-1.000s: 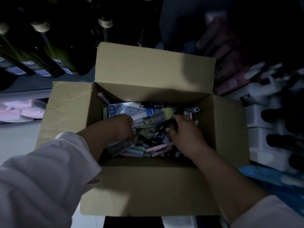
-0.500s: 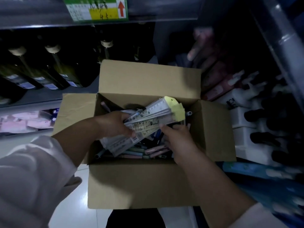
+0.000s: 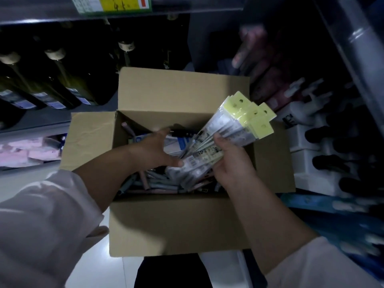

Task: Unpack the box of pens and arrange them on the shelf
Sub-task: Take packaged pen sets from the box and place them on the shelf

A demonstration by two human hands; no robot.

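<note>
My right grip [image 3: 232, 163] curls round fanned pen packs [image 3: 234, 125] above the box [image 3: 182, 225], left grip [image 3: 153, 150] spread; splayed packs may slip.

There are 2 hands, the left hand [image 3: 153, 148] and the right hand [image 3: 230, 163], over 1 open cardboard box [image 3: 178, 225]. 1 bundle of pen packs [image 3: 224, 132] shows at least 4 yellow header cards [image 3: 259, 125]. The loose pens [image 3: 158, 183] are too many to count. At far left are 3 dark bottles [image 3: 62, 80] and 1 shelf label [image 3: 116, 4].
</note>
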